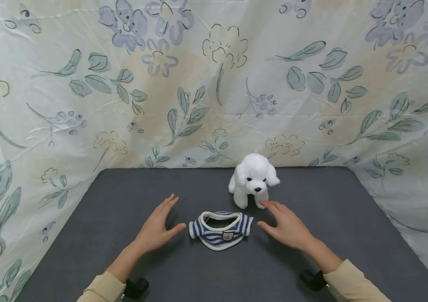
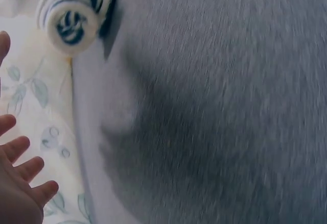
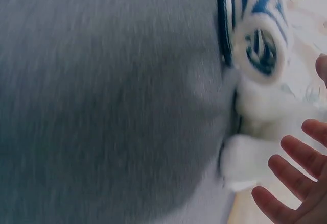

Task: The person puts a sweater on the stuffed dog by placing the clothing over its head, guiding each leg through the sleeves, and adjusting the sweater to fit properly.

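A small blue-and-white striped doll shirt (image 1: 220,243) lies on the dark grey table, its white-trimmed neck opening facing up and a little patch (image 1: 227,236) on its front. To its left my left hand (image 1: 155,230) hovers with fingers spread, thumb tip close to one sleeve (image 2: 71,27). On the other side my right hand (image 1: 287,226) is held the same way, thumb near the opposite sleeve (image 3: 259,48). Behind the shirt sits a white plush dog (image 1: 253,178), facing me; the right fingertips overlap its front paw in the head view. Neither hand holds anything.
The grey table (image 1: 97,218) has its far edge against a hanging floral cloth (image 1: 183,100), which also runs down the left and right sides. Dark straps (image 1: 136,288) sit at both wrists, below beige sleeves (image 1: 102,289).
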`<state>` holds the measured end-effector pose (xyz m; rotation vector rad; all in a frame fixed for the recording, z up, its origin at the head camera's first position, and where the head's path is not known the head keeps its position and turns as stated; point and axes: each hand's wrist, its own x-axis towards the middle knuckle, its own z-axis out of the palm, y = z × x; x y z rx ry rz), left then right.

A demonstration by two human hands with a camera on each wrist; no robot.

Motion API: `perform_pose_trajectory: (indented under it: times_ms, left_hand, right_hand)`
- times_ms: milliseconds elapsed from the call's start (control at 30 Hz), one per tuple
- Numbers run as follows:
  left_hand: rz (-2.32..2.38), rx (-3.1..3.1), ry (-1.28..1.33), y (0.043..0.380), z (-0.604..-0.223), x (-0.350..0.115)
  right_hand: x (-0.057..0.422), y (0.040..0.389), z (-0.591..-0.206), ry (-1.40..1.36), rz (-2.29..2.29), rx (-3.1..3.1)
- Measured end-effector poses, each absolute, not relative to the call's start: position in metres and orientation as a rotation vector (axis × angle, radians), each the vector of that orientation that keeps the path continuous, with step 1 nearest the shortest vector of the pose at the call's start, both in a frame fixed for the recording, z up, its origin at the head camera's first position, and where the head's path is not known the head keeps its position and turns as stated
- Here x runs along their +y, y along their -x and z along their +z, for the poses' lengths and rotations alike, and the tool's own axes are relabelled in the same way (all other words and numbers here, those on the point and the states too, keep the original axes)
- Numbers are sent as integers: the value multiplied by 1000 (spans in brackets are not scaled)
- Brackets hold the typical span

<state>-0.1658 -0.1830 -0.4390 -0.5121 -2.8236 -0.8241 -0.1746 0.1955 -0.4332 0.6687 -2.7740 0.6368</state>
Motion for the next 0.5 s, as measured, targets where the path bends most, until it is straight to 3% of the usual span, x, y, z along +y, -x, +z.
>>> perform_pose_trajectory:
  times_ms: [500]
  left_hand:
    - [-998,-2865,594,165,-446,-146]
  right_hand:
    - [155,174,-445,-760,694,-2731]
